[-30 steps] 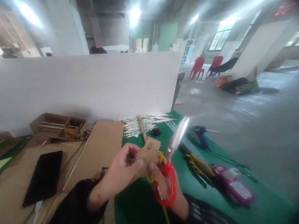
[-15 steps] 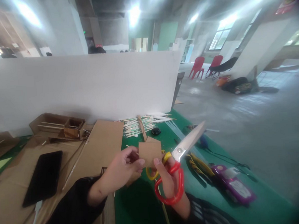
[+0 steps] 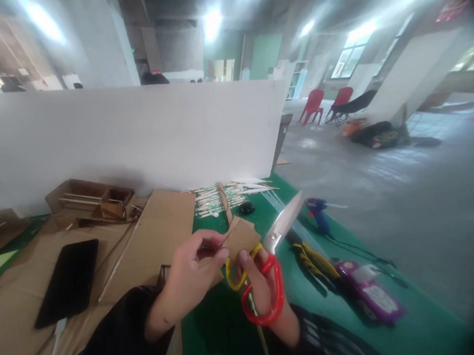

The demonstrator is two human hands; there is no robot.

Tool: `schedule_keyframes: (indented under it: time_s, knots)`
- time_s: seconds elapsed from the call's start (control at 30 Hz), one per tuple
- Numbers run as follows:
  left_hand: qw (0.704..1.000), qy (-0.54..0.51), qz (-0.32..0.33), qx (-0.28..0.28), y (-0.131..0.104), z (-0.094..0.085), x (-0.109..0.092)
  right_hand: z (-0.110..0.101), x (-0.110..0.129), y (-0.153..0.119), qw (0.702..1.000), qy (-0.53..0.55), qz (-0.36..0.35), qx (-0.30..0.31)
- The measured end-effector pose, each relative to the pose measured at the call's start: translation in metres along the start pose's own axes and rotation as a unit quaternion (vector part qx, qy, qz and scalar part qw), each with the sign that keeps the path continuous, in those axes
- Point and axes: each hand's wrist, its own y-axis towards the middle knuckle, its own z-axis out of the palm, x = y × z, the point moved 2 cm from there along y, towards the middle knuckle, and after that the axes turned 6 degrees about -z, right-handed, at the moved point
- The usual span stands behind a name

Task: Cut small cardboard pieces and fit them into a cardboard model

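A small brown cardboard piece (image 3: 244, 237) is held tilted between both hands, above the table's front middle. My left hand (image 3: 196, 268) pinches its left edge between thumb and fingers. The thumb of my right hand (image 3: 263, 288) presses on its lower edge. Hooked over that same hand are scissors (image 3: 282, 225) with one red and one yellow handle; their blades are together and point up and to the right. Behind the piece, a cardboard strip (image 3: 224, 202) lies across several thin white sticks (image 3: 206, 201).
Large cardboard sheets (image 3: 170, 224) cover the left side, with a black phone (image 3: 69, 281) and a cardboard box (image 3: 78, 200). On the green tabletop (image 3: 370, 249) at right lie yellow-black pliers (image 3: 316, 261), a purple case (image 3: 370, 292) and a blue glue gun (image 3: 320, 215). A white partition (image 3: 130, 136) stands behind.
The cardboard piece has turned from facing me squarely to a tilted angle. The scissors and my right hand have shifted slightly left, uncovering the glue gun.
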Motion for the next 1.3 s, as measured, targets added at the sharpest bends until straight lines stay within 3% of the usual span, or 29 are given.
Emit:
schedule_keyframes:
  time_s: [0.2, 0.4, 0.53, 0.77, 0.97, 1.07, 1.13, 1.17, 1.23, 1.3]
  knots:
    - [0.998, 0.060, 0.025, -0.021, -0.002, 0.000, 0.001, 0.000, -0.005, -0.003, 0.999, -0.033, -0.012, 0.008]
    - [0.999, 0.046, -0.002, -0.012, -0.004, 0.000, -0.004, -0.001, -0.001, -0.004, 0.986, -0.125, -0.109, 0.008]
    - [0.999, 0.052, 0.017, -0.003, -0.007, 0.001, -0.012, -0.004, -0.004, -0.003, 0.971, -0.180, -0.156, -0.008]
    - [0.988, 0.117, 0.097, -0.012, -0.010, 0.002, -0.019, -0.005, -0.002, -0.003, 0.974, -0.172, -0.149, 0.003]
    - [0.992, 0.121, 0.046, -0.001, -0.007, 0.000, -0.017, 0.001, -0.003, -0.003, 0.982, -0.147, -0.106, 0.043]
    - [0.987, 0.145, 0.074, -0.014, 0.003, -0.019, -0.024, 0.002, -0.004, -0.005, 0.977, -0.190, -0.078, 0.056]
    - [0.975, 0.185, 0.106, -0.058, 0.013, -0.042, -0.029, 0.001, -0.002, -0.007, 0.973, -0.214, -0.062, 0.068]
    - [0.963, 0.206, 0.135, -0.106, 0.018, -0.056, -0.031, 0.001, 0.000, -0.008, 0.967, -0.234, -0.061, 0.080]
    - [0.936, 0.264, 0.136, -0.187, 0.029, -0.084, -0.032, 0.001, 0.004, -0.011, 0.937, -0.319, -0.067, 0.129]
    - [0.912, 0.305, 0.137, -0.237, 0.035, -0.106, -0.030, 0.002, 0.007, -0.015, 0.877, -0.430, -0.083, 0.197]
